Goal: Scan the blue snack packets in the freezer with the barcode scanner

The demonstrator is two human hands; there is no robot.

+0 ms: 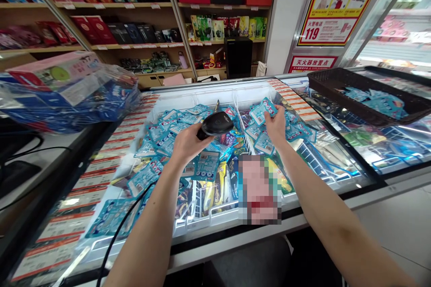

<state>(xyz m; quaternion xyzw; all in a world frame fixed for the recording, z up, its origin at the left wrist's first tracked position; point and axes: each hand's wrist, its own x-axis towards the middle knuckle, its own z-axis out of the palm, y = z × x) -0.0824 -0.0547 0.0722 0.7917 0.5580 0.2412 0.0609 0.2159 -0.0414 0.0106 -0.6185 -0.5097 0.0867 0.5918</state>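
Observation:
My left hand (187, 141) is wrapped round the handle of a black barcode scanner (217, 123), whose head points right over the chest freezer. A black cable (123, 226) trails down beside my left forearm. In my right hand (276, 124) a light-blue packet (262, 110) is pinched by its right edge and held up, its printed side towards me. Loose blue packets (168, 136) lie spread below the scanner, and more blue packets (298, 131) lie under and beside my right hand. The packets' contents cannot be made out.
A dark basket (323, 81) holding blue packets rests on the freezer at right. Plastic-wrapped boxes (63, 98) are stacked at left. White wire dividers (245, 132) split the freezer, with wrapped ice creams (220, 181) below. Shelves (124, 4) of goods stand behind. A blurred patch covers the front middle.

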